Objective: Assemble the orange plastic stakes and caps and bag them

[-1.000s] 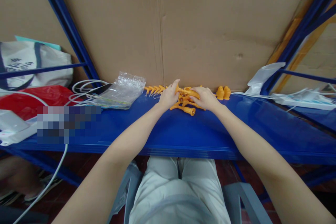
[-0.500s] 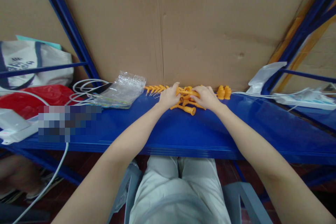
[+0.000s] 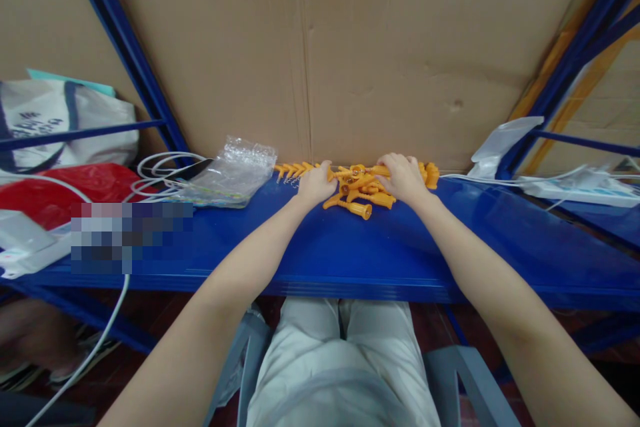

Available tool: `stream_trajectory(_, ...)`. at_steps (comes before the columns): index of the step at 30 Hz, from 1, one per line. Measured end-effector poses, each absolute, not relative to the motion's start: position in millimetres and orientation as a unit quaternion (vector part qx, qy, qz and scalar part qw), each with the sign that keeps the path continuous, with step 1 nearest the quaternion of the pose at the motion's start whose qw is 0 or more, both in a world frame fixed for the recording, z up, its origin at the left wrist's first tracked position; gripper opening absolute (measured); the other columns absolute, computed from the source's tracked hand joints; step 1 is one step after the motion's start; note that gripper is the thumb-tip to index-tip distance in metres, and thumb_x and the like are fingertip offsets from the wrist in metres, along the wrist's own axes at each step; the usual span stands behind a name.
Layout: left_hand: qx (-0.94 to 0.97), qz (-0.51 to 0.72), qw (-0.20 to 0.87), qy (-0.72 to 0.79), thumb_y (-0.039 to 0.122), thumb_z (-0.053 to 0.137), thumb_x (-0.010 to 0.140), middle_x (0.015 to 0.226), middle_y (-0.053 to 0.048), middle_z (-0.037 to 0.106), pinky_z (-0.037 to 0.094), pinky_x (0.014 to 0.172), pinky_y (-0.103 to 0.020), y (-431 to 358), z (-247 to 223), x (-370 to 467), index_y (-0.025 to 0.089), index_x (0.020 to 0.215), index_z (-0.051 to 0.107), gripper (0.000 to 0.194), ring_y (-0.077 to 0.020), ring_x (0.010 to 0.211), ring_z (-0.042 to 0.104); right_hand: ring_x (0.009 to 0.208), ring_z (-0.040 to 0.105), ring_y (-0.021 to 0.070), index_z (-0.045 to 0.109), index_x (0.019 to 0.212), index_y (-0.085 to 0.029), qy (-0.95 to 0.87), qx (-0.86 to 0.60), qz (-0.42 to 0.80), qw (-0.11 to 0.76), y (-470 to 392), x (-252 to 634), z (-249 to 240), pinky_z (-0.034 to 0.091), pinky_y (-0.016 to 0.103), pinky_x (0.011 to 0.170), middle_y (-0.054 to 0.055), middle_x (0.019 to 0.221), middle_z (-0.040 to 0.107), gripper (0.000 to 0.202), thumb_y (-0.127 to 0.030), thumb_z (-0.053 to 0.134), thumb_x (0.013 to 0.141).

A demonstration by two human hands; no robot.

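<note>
Several orange plastic pieces (image 3: pixel 357 208) lie in a pile at the back of the blue table, against the cardboard. At the pile's left side is my left hand (image 3: pixel 317 185), its fingers curled round an orange piece. My right hand (image 3: pixel 401 177) rests over the pile's right part, fingers bent on another orange piece whose end sticks out to the left. Toothed orange strips (image 3: pixel 295 169) lie left of my left hand, with small wire-like bits beside them. Rounded orange pieces (image 3: pixel 431 175) stand just right of my right hand.
Clear plastic bags (image 3: pixel 235 177), white cables and a red bag (image 3: pixel 75 190) lie on the left. A white power strip (image 3: pixel 580 190) is at the right. Blue posts and a cardboard panel (image 3: pixel 350 53) bound the back.
My hands have moved apart, the right one shifting right, close to the rounded pieces. The long orange piece between them is no longer held across both hands, and more of the pile shows.
</note>
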State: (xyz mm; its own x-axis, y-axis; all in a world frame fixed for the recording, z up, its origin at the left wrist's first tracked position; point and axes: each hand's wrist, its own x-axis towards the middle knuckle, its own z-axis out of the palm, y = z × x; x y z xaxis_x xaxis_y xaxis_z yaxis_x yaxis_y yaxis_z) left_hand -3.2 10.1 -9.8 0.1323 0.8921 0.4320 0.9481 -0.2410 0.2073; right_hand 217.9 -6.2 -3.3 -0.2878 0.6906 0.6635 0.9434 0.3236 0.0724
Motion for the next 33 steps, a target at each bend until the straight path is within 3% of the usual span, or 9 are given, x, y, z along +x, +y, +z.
stream_trajectory(6, -0.748, -0.256, 0.056, -0.609, 0.036, 0.05, 0.094, 0.115, -0.014, 0.073, 0.051, 0.094, -0.039, 10.8, -8.9, -5.4, 0.018, 0.139, 0.053, 0.048, -0.0312, 0.113, 0.067, 0.103, 0.062, 0.0332, 0.065, 0.108, -0.021, -0.675, -0.621, -0.179, 0.356, 9.7, 258.8, 0.1, 0.042, 0.048, 0.089, 0.015, 0.107, 0.072, 0.029, -0.04, 0.055, 0.088)
stream_trajectory(13, -0.74, -0.254, 0.058, -0.62, 0.032, 0.047, 0.095, 0.106, -0.016, 0.074, 0.053, 0.089, -0.037, 15.5, -9.2, -4.4, 0.015, 0.107, 0.07, 0.031, -0.0313, 0.105, 0.069, 0.104, 0.066, 0.0306, 0.067, 0.11, -0.016, -0.57, -0.734, -0.095, 0.357, 21.3, 309.9, -11.4, 0.05, 0.042, 0.088, 0.016, 0.109, 0.073, 0.032, -0.033, 0.062, 0.085)
stream_trajectory(24, -0.735, -0.313, 0.031, -0.601, 0.013, 0.05, 0.089, 0.106, -0.011, 0.075, 0.052, 0.089, -0.031, 27.2, -11.8, -13.7, 0.018, 0.11, 0.073, 0.032, -0.0246, 0.104, 0.069, 0.108, 0.067, 0.0315, 0.067, 0.1, -0.014, -0.478, -0.806, -0.03, 0.347, 20.5, 339.2, -29.7, 0.053, 0.039, 0.089, 0.018, 0.108, 0.072, 0.02, -0.021, 0.067, 0.081)
stream_trajectory(29, -0.716, -0.346, 0.005, -0.606, 0.015, 0.053, 0.088, 0.101, -0.009, 0.075, 0.052, 0.088, -0.029, 29.0, -12.6, -14.9, 0.018, 0.116, 0.072, 0.033, -0.0222, 0.1, 0.069, 0.112, 0.065, 0.0349, 0.068, 0.104, -0.011, -0.447, -0.819, -0.01, 0.359, 22.4, 351.0, -38.4, 0.051, 0.042, 0.091, 0.021, 0.11, 0.071, 0.026, -0.018, 0.066, 0.079)
stream_trajectory(33, -0.699, -0.379, -0.035, -0.605, 0.019, 0.058, 0.088, 0.098, -0.006, 0.075, 0.053, 0.086, -0.027, 32.4, -14.7, -16.0, 0.019, 0.123, 0.067, 0.036, -0.0196, 0.096, 0.07, 0.097, 0.069, 0.0304, 0.069, 0.096, -0.014, -0.452, -0.811, 0.021, 0.371, 22.9, 353.0, -43.0, 0.054, 0.039, 0.08, 0.014, 0.096, 0.073, 0.021, -0.013, 0.063, 0.076)
